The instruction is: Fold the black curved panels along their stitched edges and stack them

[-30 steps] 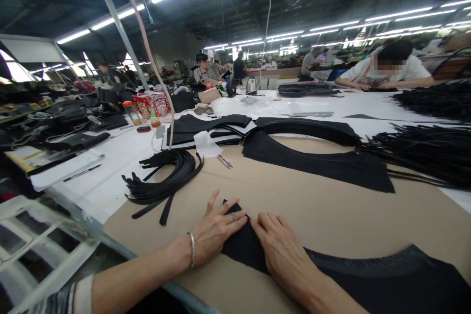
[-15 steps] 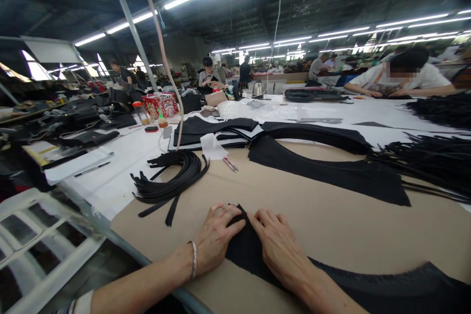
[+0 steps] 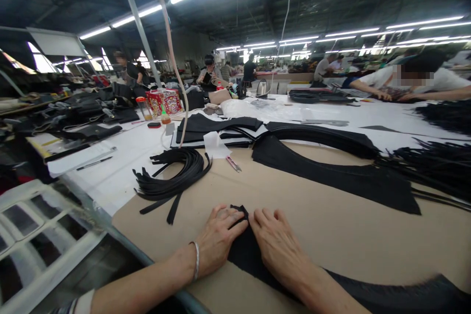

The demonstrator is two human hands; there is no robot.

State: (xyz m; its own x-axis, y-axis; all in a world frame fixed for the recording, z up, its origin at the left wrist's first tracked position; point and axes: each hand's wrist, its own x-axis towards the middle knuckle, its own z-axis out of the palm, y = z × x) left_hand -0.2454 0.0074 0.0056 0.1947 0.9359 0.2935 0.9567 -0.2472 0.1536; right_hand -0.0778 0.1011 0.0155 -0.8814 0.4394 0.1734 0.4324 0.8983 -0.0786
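Note:
A long curved black fabric piece [image 3: 253,255] lies on the tan board [image 3: 206,235] and runs off toward the lower right. My left hand [image 3: 219,238], with a silver bracelet at the wrist, has its fingers closed on the upper left end of the fabric. Close beside it, my right hand [image 3: 277,243] presses bent fingertips on the fabric's right edge near the same end. Small snips with pink handles [image 3: 233,163] lie on the board beyond my hands, by a white scrap [image 3: 216,145].
A bundle of black strips [image 3: 176,176] lies at the left of the board. Stacked black pieces [image 3: 327,162] are behind, with more strips [image 3: 434,167] at right. A hose [image 3: 172,54] hangs over the table. A person [image 3: 412,76] works across it.
The camera view has shifted slightly, moving the background a little to the right. Both hands stay at the end of the black fabric, with barely any movement.

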